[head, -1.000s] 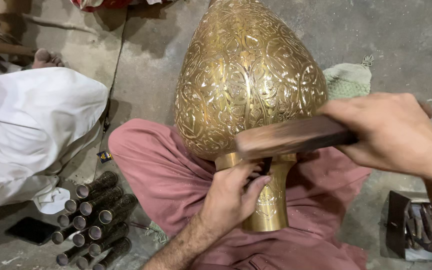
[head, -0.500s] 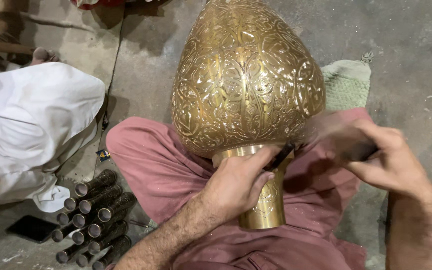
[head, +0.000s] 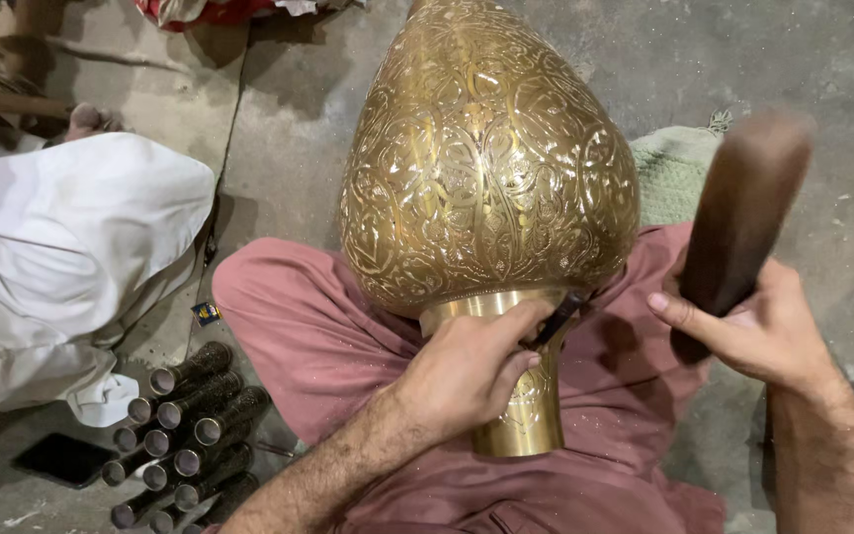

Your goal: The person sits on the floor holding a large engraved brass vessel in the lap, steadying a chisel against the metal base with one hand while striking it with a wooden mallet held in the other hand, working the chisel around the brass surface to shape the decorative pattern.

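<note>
Fig.: seated worker w/ engraved brass vessel [head: 486,158] resting on the lap, bulb end pointing away from the worker, narrow plain neck toward the body. The vessel's long axis runs roughly straight up the frame, leaning slightly left at the top.

Left hand [head: 471,371] is wrapped over the neck just under the bulb's shoulder, fingers closed on a small dark chisel [head: 557,318]; its tip appears to meet the brass at the lower right edge of the bulb, though the contact point is partly hidden by the fingers.

Right hand [head: 753,331] is closed round the lower end of a dark wooden mallet [head: 748,208], raised & blurred, head up and tilted right. The mallet sits to the right of and apart from the chisel; the chisel butt lies down-left of the mallet head, so the right hand is the nearer striker.

Floor, left: cluster of dark metal tubes [head: 185,425], a dark phone [head: 56,460], white cloth [head: 61,247].
</note>
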{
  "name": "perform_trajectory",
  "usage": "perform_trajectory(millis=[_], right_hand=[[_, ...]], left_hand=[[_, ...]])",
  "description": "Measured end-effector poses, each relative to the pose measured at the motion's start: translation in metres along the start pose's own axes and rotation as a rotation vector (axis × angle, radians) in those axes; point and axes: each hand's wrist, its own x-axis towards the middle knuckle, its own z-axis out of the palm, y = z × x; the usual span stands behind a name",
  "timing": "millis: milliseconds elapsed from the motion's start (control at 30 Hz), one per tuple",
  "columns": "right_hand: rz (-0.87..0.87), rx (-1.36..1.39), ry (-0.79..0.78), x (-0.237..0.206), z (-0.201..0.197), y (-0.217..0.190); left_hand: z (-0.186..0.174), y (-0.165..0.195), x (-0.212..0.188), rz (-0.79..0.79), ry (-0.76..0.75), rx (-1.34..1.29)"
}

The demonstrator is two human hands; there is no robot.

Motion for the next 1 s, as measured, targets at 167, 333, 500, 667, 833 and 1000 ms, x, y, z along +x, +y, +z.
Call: perform_trajectory(millis=[167, 333, 500, 667, 833, 1000], right_hand=[[-0.168, 0.011, -0.023, 0.005, 0.001, -0.006], [0.007, -0.354, 0.058, 0.003, -0.001, -0.013], [-0.300, 0.092, 0.071, 0.007, 0.011, -0.023], [-0.250, -0.560, 0.008, 0.022, 0.008, -0.042], [-0.519, 0.044, -0.119, 0.027, 0.011, -0.046], [-0.260, -0.237, -0.116, 0.024, 0.006, -0.030]], left_hand=[[0.002, -0.007, -0.007, 0.057, 0.081, -0.034], [0.000, -0.011, -0.009, 0.026, 0.087, -0.072], [-0.002, -0.013, -0.006, 0.064, 0.081, -0.056], [-0.002, -0.017, -0.004, 0.130, 0.102, -0.025], [-0.003, -0.018, -0.003, 0.076, 0.038, -0.042], [-0.003, -0.018, 0.001, 0.058, -0.007, -0.036]])
